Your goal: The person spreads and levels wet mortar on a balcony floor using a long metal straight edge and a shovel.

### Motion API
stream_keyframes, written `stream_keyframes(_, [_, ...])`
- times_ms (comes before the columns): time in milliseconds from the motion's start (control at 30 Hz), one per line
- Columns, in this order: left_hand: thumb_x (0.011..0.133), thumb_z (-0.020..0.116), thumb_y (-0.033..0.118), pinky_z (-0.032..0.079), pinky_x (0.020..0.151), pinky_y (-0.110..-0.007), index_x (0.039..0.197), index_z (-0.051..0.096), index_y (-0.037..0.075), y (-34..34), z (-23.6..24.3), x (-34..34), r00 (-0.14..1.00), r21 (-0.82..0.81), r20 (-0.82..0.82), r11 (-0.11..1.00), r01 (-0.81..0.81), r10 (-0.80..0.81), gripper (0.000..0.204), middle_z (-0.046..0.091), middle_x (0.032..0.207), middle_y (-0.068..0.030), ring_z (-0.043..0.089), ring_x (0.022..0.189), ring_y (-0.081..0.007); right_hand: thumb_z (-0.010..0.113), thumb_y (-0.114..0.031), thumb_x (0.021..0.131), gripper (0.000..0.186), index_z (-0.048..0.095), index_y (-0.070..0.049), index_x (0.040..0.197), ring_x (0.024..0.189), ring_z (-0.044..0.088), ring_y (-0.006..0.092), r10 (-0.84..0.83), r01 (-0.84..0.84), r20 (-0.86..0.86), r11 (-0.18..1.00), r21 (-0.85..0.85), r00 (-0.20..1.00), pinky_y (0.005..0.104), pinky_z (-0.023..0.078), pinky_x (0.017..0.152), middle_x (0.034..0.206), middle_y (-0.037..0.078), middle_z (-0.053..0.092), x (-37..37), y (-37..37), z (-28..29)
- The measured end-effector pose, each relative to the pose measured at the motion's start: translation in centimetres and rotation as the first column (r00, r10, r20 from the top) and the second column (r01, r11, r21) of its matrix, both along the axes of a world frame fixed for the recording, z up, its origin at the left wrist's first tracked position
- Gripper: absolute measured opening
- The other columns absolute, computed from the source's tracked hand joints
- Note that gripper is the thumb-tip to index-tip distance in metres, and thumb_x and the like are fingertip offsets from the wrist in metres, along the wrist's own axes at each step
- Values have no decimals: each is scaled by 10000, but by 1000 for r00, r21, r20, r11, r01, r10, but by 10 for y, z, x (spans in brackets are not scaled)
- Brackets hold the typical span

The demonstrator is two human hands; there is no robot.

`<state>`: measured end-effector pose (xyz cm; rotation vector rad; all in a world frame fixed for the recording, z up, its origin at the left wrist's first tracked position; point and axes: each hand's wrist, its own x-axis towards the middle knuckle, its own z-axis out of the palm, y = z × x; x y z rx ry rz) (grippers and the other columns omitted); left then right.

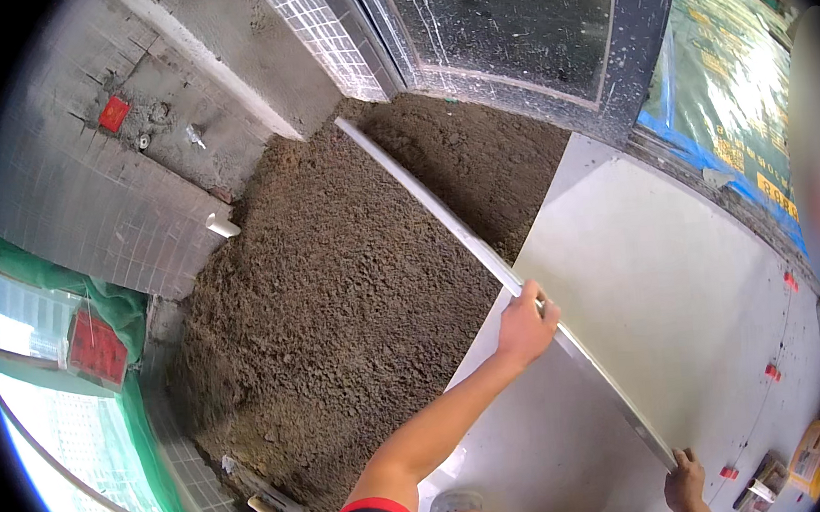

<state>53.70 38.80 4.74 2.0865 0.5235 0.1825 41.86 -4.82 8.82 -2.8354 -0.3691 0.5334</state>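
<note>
We see a broad bed of coarse brown sand (334,272) beside a pale, smooth floor (620,230). A long, straight bar (466,239) slants across both. The fingers of our left hand (528,326) curl closed around its middle; those of our right hand (685,485) wrap its near end.

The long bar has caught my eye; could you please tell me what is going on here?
A person grips the bar with both bare hands: the left hand partway along it, the right hand by its near end. Its far part reaches across a brown, grainy bed; the nearer part is over pale flooring.
</note>
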Motion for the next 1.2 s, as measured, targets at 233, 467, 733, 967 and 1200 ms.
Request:
stream_keyframes(233, [907,593,242,506,685,-489,988,469,44,-47,6,11,985,-59,-42,985,163,-165,246,641,729,-182,647,737,-389,589,80,686,386,651,-45,1046,850,616,421,-65,63,118,998,18,991,482,501,728,975,175,605,-40,-98,-69])
stream_keyframes(467, [923,589,272,502,696,-503,1009,467,61,-59,1,34,973,-35,31,973,229,-228,259,640,731,-183,642,742,-389,585,77,683,363,656,-46,1017,848,617,438,-202,183,134,973,144,970,496,498,720,972,190,605,-47,-102,-70])
stream_keyframes(733, [929,616,285,509,650,-496,1025,452,46,-112,18,-34,904,-150,54,891,427,-424,305,637,723,-189,626,699,-427,680,-269,866,393,644,-139,1235,912,659,366,-111,101,-51,979,-178,992,459,550,772,1037,221,657,-101,-149,-14])
stream_keyframes(967, [951,600,295,506,675,-502,1061,416,31,-143,7,-45,868,-287,85,823,491,-488,340,622,715,-205,625,711,-443,517,52,787,502,601,-58,1270,900,619,418,-353,338,-195,935,-109,915,483,503,772,1149,205,603,-116,-147,4])
stream_keyframes(1200, [955,596,300,494,696,-519,1071,412,34,-174,9,-48,818,-303,100,766,567,-566,344,613,721,-214,616,727,-447,453,106,865,451,570,-29,1279,618,621,254,-393,404,-219,915,3,893,351,575,416,976,119,531,-179,-209,-32])
